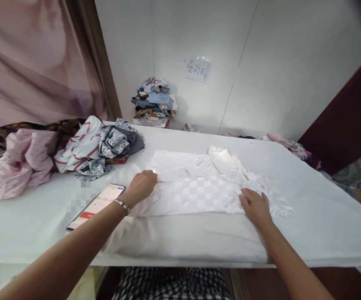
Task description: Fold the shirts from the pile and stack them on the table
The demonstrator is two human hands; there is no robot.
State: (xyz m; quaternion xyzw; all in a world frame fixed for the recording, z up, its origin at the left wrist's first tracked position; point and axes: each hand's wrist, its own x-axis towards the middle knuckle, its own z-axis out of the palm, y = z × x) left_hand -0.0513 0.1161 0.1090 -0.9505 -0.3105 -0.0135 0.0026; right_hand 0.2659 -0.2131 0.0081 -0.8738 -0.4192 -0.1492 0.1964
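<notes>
A thin white shirt [195,193] with a woven checked pattern lies partly folded on the white-covered table. Its loose, crumpled part [264,189] spreads to the right, and a raised fold stands at its top. At the shirt's left end, my left hand [143,186] is closed, its fingers curled on the edge of the cloth. My right hand [257,206] rests on the lower right of the shirt with its fingers apart and laid over the fabric. Beside my left wrist lies a phone [97,204] with a timer on its screen.
Piled clothes, among them a pink garment [27,160] and a red-striped white one [80,146], lie at the left. A taller clothes stack [155,102] stands behind the table by the wall, under a handwritten sign [196,70]. More clothes [288,146] lie beyond the right edge.
</notes>
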